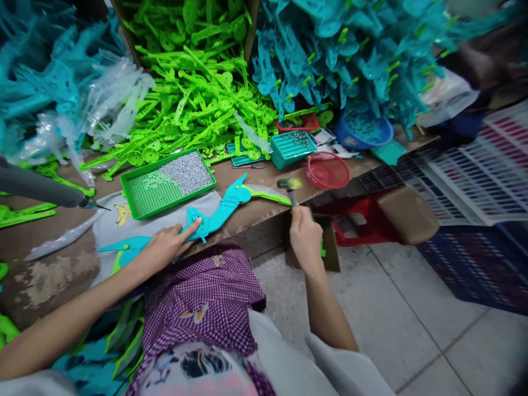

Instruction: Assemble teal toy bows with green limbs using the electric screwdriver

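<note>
A long turquoise plastic piece (225, 213) lies slantwise along the table's front edge, with a bright green plastic arm (270, 194) joined at its right end. My left hand (165, 245) grips its middle, the index finger stretched along the top and the other fingers partly hidden. In my right hand (306, 236), closed around the handle, a small hammer (291, 187) is raised off to the right, its yellowish head blurred. Under the piece a grey cloth (109, 225) covers part of the tabletop. Behind it stands a green tray (140, 206) partly filled with small metal pins.
A power screwdriver (45, 184) juts in from the left. Heaps of green parts (198, 104) and turquoise parts (330, 49) fill the back. A red basket (328, 170), teal tray (291, 154) and blue bowl (365, 135) stand at right. A red stool (358, 225) is beyond the edge.
</note>
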Demonstrator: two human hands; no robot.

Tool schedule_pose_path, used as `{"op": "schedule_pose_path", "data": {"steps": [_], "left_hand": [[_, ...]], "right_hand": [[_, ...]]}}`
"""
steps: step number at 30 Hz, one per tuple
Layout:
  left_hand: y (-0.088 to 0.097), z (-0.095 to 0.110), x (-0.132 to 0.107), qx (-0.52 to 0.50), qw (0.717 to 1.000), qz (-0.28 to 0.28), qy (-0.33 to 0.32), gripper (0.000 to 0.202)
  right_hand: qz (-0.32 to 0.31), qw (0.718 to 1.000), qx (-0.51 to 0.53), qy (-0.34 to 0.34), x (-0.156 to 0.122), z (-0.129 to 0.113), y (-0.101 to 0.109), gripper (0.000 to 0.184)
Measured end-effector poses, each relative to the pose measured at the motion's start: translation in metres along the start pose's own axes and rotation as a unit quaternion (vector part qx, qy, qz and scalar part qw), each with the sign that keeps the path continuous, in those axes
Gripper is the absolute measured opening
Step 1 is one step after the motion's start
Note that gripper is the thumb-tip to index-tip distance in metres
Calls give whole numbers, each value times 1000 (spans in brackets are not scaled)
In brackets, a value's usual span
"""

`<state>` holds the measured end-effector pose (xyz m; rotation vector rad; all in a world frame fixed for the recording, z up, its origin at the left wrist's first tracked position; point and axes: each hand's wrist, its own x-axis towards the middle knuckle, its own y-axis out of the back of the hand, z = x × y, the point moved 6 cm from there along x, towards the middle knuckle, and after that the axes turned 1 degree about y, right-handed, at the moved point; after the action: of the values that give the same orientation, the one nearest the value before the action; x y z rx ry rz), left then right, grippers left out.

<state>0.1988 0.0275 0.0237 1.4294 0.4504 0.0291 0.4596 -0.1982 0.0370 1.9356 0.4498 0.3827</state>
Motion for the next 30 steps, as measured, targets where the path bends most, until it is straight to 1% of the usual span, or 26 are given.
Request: {"op": "schedule_pose_path", "data": {"steps": [2,4,6,8,10,12,14,15,16,18,19,20,21,22,23,24,25,27,30], "left_hand": [[1,-2,0,-5,1000,2,-2,55],[3,-2,3,-5,1000,5,-7,55],[6,-1,11,-3,1000,5,-8,54],[10,3,23,-6,1000,4,-6,55],[14,9,37,-10,1000,13,-6,57],[19,14,45,-12,999,45,-10,60],[23,15,38,-23,996,88,-17,64],[24,13,28,-35,993,110,-18,65],[24,9,11,-51,989,139,-10,63],[21,-6,-36,-81,974,207,46,55],[17,-17,-65,-91,958,253,99,50],[10,-28,-95,-90,941,282,167,47],[0,-38,-124,-90,923,293,233,45],[-12,-45,-150,-94,905,299,287,44],[-24,-49,-171,-100,890,301,328,43],[-36,-52,-187,-108,877,301,359,42],[-46,-52,-198,-118,867,303,377,42],[-61,-52,-207,-137,849,330,390,39],[-68,-51,-207,-168,815,408,375,33]], "right_hand": [[-16,1000,-5,-12,-3,12,0,39],[-9,999,3,-33,-6,24,1,39],[4,998,3,-62,-6,35,1,39],[-9,998,0,-69,-5,38,1,40],[-12,998,30,-56,-3,31,3,42],[-2,994,106,-30,-4,14,7,46],[-14,982,187,2,-12,-10,7,46],[-36,976,215,23,-19,-25,3,45],[-65,969,233,50,-27,-41,-3,43],[-139,952,245,119,-46,-75,-19,41],[-174,941,246,156,-57,-92,-28,41],[-201,929,246,192,-68,-108,-37,42],[-220,916,247,225,-78,-122,-45,43],[-232,905,249,254,-87,-134,-52,43],[-240,896,249,279,-95,-145,-59,44],[-246,887,247,303,-102,-154,-65,44],[-251,880,240,325,-107,-163,-72,44],[-260,867,213,367,-116,-177,-83,45],[-247,863,170,407,-123,-193,-91,45]]}}
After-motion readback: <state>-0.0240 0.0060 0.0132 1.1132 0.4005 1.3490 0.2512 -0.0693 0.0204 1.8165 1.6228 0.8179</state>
